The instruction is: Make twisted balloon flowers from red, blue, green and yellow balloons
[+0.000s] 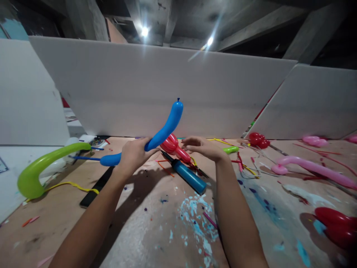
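My left hand (136,152) is closed around the middle of a long blue balloon (169,124). The balloon's knotted end points up to the right, and its thin uninflated tail runs left, low over the table. To the right, my right hand (203,147) is held with its fingers apart, clear of the blue balloon. A red twisted balloon (175,147) lies between and behind my hands. In front of it is a blue hand pump (189,176) with a black nozzle.
A green balloon (30,182) lies on the left by a dark flat object (97,188). On the right are a pink balloon (312,167) and red balloons (336,225). Loose balloon scraps dot the paint-spattered table (156,230). White panels (167,85) stand along the back.
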The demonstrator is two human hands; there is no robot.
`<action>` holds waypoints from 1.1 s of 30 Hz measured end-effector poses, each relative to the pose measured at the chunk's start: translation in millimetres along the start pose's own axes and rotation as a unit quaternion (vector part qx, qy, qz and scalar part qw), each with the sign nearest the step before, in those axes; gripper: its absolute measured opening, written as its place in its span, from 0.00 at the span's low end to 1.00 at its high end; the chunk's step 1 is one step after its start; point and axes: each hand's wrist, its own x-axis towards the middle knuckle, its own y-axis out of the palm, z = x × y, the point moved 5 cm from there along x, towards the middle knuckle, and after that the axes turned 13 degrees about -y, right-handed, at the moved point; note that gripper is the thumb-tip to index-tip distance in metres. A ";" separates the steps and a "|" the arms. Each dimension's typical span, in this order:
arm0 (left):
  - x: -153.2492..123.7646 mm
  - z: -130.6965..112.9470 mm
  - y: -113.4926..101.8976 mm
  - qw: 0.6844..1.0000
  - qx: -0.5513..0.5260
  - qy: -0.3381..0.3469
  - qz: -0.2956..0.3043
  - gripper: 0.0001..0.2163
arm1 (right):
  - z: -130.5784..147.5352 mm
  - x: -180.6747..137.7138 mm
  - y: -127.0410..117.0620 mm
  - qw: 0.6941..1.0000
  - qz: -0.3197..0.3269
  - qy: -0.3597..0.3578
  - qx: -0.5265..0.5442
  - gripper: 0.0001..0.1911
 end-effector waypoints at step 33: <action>-14.1 -21.8 13.2 0.985 -0.045 0.113 0.122 0.25 | 45.4 15.5 58.4 0.893 -0.221 -0.137 0.367 0.17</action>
